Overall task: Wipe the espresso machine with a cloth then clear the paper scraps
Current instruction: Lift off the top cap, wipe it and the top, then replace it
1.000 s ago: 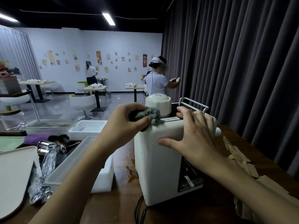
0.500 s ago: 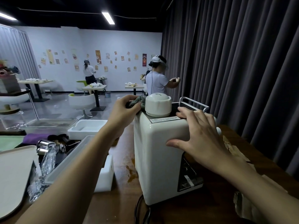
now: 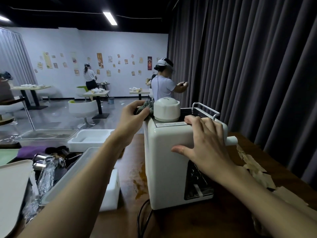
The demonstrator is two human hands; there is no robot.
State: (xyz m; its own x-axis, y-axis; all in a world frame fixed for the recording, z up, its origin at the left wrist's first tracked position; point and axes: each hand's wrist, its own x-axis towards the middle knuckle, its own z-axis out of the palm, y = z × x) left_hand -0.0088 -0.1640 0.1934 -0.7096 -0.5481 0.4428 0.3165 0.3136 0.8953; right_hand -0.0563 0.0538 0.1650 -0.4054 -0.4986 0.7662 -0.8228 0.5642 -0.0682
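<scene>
At the middle of the surface (image 3: 197, 220), toward its right edge, the espresso machine (image 3: 164, 160) stands upright with its power cord (image 3: 142, 213) trailing to the near edge. The cloth (image 3: 147, 105), dark and patterned, lies bunched on the machine's top at its far left corner, just beside the white domed cap (image 3: 166, 109). The left hand (image 3: 132, 117) grasps this cloth, fingers curled round it, and presses it onto the top; the cloth therefore sits under and ahead of the fingertips, touching both hand and machine. The right hand (image 3: 205, 140) grasps nothing: its fingers lie spread across the near top edge and its thumb rests on the near face. This placement probably braces the light casing so that the wiping push does not slide or tip it. The step in hand appears to be wiping the top around the cap; the sides remain to be judged. Paper scraps (image 3: 253, 165) lie uncollected along the right edge, beside the machine and apart from both hands. Brown stains (image 3: 137, 176) mark the surface left of the machine, and a white foam tray (image 3: 89, 140) sits toward the far left.
</scene>
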